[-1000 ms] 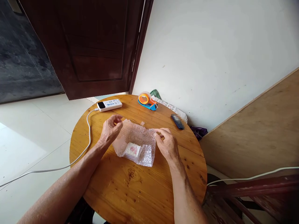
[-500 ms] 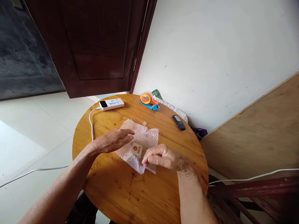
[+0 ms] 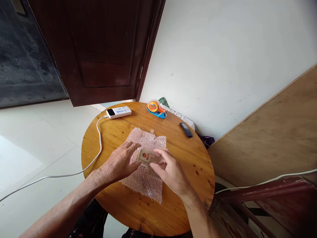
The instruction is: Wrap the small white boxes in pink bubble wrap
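Note:
A small tan box (image 3: 144, 155) with a red round emblem and a red label lies on a sheet of bubble wrap (image 3: 146, 183). My left hand (image 3: 121, 162) is at the box's left side, thumb and fingers spread apart. From the right, my right hand (image 3: 170, 168) reaches to the box, its thumb tip by the near right corner and its fingers a little farther back. Whether the fingertips press on the box cannot be made out. The wrap is spread flat on the round wooden table (image 3: 183, 205), with its near edge toward me.
At the back stands an orange and blue tape dispenser (image 3: 156, 108). A white device (image 3: 119, 112) with a cable (image 3: 100, 138) is at the back left. On the right lies a dark handheld object (image 3: 185, 129), blurred out. A wall (image 3: 210, 66) rises behind.
The wrap's near part, folded and lifted before, now lies flat toward me. Both hands have come down to the box's sides, and the box appears slightly turned.

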Available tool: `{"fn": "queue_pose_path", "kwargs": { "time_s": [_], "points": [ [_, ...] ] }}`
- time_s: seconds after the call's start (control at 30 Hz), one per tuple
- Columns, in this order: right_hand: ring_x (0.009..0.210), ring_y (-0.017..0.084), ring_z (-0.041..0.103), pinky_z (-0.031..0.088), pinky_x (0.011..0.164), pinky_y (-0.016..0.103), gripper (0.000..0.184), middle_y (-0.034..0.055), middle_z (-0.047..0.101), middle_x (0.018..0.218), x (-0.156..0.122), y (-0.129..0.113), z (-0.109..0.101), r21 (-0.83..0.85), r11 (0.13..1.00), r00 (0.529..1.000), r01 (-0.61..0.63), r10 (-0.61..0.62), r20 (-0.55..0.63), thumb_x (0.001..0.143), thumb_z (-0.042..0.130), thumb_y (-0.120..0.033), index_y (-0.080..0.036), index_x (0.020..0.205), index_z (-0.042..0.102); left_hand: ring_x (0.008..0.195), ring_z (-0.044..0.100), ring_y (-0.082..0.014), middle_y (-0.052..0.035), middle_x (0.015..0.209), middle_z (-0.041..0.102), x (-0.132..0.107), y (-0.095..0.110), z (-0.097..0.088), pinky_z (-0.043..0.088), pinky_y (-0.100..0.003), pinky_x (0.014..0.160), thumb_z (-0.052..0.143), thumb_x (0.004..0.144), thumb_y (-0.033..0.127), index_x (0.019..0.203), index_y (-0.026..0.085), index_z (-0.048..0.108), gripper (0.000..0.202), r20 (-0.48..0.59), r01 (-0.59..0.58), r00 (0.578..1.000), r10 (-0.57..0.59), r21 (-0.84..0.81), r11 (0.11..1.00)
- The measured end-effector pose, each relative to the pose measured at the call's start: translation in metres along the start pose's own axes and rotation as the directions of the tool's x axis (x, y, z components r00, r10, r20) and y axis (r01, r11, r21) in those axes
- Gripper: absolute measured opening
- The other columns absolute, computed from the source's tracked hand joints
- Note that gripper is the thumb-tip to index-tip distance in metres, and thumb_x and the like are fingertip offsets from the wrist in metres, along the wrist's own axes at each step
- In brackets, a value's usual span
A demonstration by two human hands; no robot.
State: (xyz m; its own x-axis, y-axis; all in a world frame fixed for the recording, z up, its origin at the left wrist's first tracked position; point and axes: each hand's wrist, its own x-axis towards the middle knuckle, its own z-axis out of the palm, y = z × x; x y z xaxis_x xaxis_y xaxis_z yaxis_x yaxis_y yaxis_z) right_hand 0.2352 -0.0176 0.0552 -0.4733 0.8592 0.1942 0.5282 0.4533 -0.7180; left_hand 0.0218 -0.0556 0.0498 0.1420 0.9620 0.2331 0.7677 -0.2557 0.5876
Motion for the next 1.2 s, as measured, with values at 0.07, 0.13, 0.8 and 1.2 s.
{"fn": "queue_pose_path", "kwargs": {
  "time_s": [0.07,0.13,0.8,1.2],
  "points": [
    [0.118,0.026,0.058,0.049,0.098,0.04,0.051,0.0116,0.062,0.128,0.008,0.0,0.015,-0.115,0.991,0.998,0.061,-0.064,-0.019,0.076,0.067,-0.017,-0.02,0.126,0.057,0.129,0.051,-0.0325,-0.0184,0.139,0.054,0.003,-0.004,0.018,0.042,-0.047,0.107,0.065,0.076,0.033,0.143,0.013,0.042,0.074,-0.041,-0.062,0.997,0.061,-0.015,0.998],
    [0.116,0.028,0.059,0.047,0.102,0.044,0.051,0.0114,0.066,0.123,0.011,0.002,0.023,-0.177,0.981,0.997,0.077,-0.077,0.01,0.075,0.066,-0.013,-0.02,0.125,0.058,0.136,0.044,-0.0346,-0.0223,0.148,0.045,0.002,-0.01,0.035,0.038,-0.049,0.112,0.071,0.07,0.04,0.149,0.01,0.031,0.093,0.023,-0.041,0.999,0.041,-0.017,0.999],
    [0.126,0.028,0.054,0.045,0.108,0.048,0.033,0.0132,0.059,0.134,-0.045,0.023,-0.018,-0.439,0.898,0.941,0.014,-0.16,-0.299,0.094,0.05,-0.029,-0.021,0.124,0.061,0.147,0.024,-0.0408,-0.0219,0.157,0.031,-0.01,-0.017,0.049,0.016,-0.058,0.121,0.067,0.063,0.079,0.148,0.015,0.04,0.11,0.196,-0.164,0.973,0.125,0.197,0.966],
    [0.115,0.034,0.058,0.044,0.099,0.056,0.033,0.0134,0.064,0.128,-0.024,0.009,0.002,-0.69,0.723,0.994,0.002,0.074,0.08,0.087,0.059,-0.018,-0.018,0.12,0.064,0.148,0.021,-0.0402,-0.0222,0.159,0.028,-0.013,-0.018,0.054,0.015,-0.057,0.121,0.068,0.062,0.077,0.147,0.016,0.042,0.108,0.195,-0.175,0.971,0.138,0.19,0.966]
  ]
}}
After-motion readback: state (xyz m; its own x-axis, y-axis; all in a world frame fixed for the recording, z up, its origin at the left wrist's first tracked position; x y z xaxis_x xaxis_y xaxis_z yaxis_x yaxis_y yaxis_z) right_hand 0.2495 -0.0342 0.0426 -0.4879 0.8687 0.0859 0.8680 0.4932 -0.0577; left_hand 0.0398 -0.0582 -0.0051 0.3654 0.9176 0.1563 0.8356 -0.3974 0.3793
